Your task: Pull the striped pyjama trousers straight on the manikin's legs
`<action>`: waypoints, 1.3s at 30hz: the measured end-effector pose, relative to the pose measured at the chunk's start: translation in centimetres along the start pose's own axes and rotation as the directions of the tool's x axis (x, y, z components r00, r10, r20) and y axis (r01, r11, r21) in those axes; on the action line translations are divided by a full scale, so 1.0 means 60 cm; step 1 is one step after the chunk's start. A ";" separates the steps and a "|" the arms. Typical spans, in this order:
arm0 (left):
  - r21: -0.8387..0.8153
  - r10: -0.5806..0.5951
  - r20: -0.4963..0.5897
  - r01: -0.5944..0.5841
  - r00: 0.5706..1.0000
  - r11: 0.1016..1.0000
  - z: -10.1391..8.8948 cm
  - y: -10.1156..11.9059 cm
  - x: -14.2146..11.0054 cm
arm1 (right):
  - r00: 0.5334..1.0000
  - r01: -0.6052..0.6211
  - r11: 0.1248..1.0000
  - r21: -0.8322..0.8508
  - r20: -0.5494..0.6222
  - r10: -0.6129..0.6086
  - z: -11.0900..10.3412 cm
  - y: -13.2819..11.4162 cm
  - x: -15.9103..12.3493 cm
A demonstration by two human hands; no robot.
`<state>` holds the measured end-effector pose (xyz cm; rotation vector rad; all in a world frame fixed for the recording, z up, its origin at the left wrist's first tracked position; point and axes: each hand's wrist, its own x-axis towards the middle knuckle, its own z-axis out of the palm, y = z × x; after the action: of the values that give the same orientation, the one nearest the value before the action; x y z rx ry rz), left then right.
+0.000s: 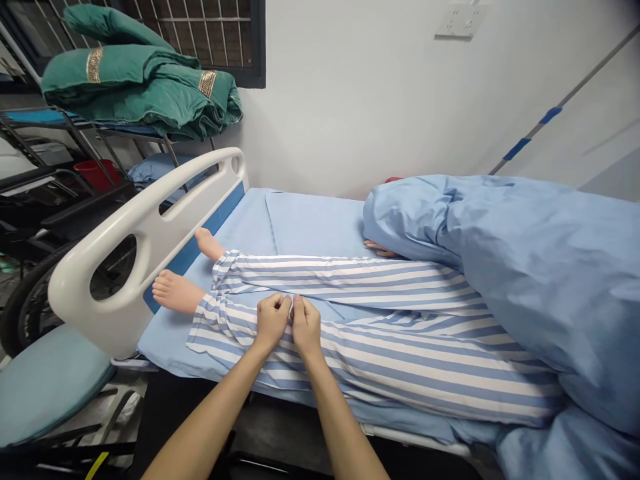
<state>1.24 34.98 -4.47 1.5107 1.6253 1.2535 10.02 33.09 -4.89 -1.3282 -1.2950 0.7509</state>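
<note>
My left hand (pixel 273 321) is closed in a fist over the nearer leg of the blue-and-white striped trousers (pixel 400 353). Beside it my right hand (pixel 306 325) is also a fist, thumb up, the two thumbs nearly touching. No cloth or object shows in either fist, and the trousers are not bunched around them. The trousers are on a figure, which looks like a manikin, lying on the bed. Its bare feet, the nearer foot (pixel 176 292) and the farther foot (pixel 209 245), point toward the footboard. Fingers of a hand (pixel 381 249) stick out from under the blue quilt (pixel 525 247).
A white footboard (pixel 145 207) closes the bed's left end. The light blue sheet (pixel 315 220) reaches the wall. Left of the bed stand a padded stool (pixel 50 383), a wheelchair (pixel 37 300) and a rack with folded green cloth (pixel 145 87). A red bucket (pixel 97 175) sits behind.
</note>
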 end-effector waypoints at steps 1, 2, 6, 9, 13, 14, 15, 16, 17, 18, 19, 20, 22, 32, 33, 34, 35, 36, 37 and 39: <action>0.012 -0.001 -0.013 0.002 1.000 1.000 0.004 0.001 -0.001 | 1.000 -0.005 1.000 0.011 -0.018 0.006 -0.006 -0.001 0.002; 0.027 -0.002 -0.030 0.003 1.000 1.000 0.007 0.002 -0.003 | 1.000 -0.003 1.000 0.001 -0.030 0.003 -0.013 -0.001 0.003; -0.018 -0.001 -0.033 0.001 0.999 1.000 0.016 0.014 -0.009 | 0.998 0.013 0.995 -0.100 -0.055 -0.019 -0.035 0.007 0.007; -0.047 0.021 0.014 -0.020 1.000 0.999 0.031 0.024 -0.019 | 0.999 -0.001 0.997 -0.078 -0.046 -0.003 -0.044 0.011 0.013; 0.077 0.068 0.010 -0.068 0.998 0.995 0.051 0.023 -0.030 | 0.998 -0.005 0.998 -0.058 -0.063 0.001 -0.070 0.005 0.018; 0.084 0.071 0.006 -0.071 0.997 0.994 0.055 0.024 -0.032 | 0.997 0.001 0.997 -0.077 -0.075 -0.007 -0.078 0.006 0.017; 0.070 0.068 0.004 -0.068 0.998 0.995 0.058 0.026 -0.034 | 0.996 0.008 0.995 -0.103 -0.082 -0.016 -0.086 0.008 0.017; 0.042 0.062 0.003 -0.062 0.998 0.997 0.061 0.029 -0.035 | 0.996 0.012 0.992 -0.129 -0.083 -0.022 -0.092 0.011 0.016; 0.014 0.058 0.003 -0.058 0.998 0.998 0.064 0.033 -0.037 | 0.997 0.012 0.989 -0.147 -0.077 -0.023 -0.096 0.015 0.014; -0.003 0.061 0.006 -0.061 0.998 0.998 0.068 0.037 -0.038 | 0.998 0.010 0.988 -0.157 -0.067 -0.020 -0.099 0.019 0.013; -0.003 0.068 0.018 -0.068 0.998 0.998 0.073 0.041 -0.040 | 0.998 0.008 0.987 -0.163 -0.058 -0.018 -0.102 0.022 0.012; 0.013 0.076 0.031 -0.077 0.997 0.997 0.077 0.043 -0.041 | 0.999 0.012 0.986 -0.169 -0.049 -0.020 -0.105 0.023 0.010; 0.053 0.084 0.049 -0.087 0.995 0.995 0.085 0.044 -0.043 | 0.998 0.052 0.976 -0.210 -0.031 -0.060 -0.117 0.022 0.006; -0.055 0.045 0.040 -0.043 0.998 0.998 0.128 0.069 -0.073 | 0.990 0.124 0.941 -0.316 -0.018 -0.137 -0.212 0.029 -0.009; -0.064 0.039 0.034 -0.037 0.999 0.997 0.137 0.074 -0.079 | 0.990 0.123 0.949 -0.289 -0.031 -0.138 -0.218 0.028 -0.009; -0.083 0.034 0.037 -0.031 0.999 0.996 0.146 0.079 -0.084 | 0.989 0.118 0.955 -0.271 -0.050 -0.137 -0.223 0.028 -0.010; -0.103 0.032 0.052 -0.026 0.998 0.994 0.154 0.084 -0.089 | 0.989 0.111 0.959 -0.262 -0.070 -0.133 -0.229 0.028 -0.011; -0.106 0.031 0.070 -0.024 0.997 0.994 0.163 0.090 -0.092 | 0.989 0.100 0.961 -0.256 -0.083 -0.125 -0.235 0.029 -0.013; -0.090 0.036 0.087 -0.028 0.996 0.996 0.171 0.096 -0.094 | 0.989 0.090 0.964 -0.251 -0.091 -0.116 -0.241 0.031 -0.014; -0.032 0.059 0.132 -0.056 0.990 0.998 0.189 0.113 -0.095 | 0.991 0.080 0.969 -0.235 -0.090 -0.104 -0.255 0.036 -0.016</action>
<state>15.22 31.65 -3.74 1.5986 1.4828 1.1747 24.78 28.57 -3.82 -1.4607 -1.3828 0.4719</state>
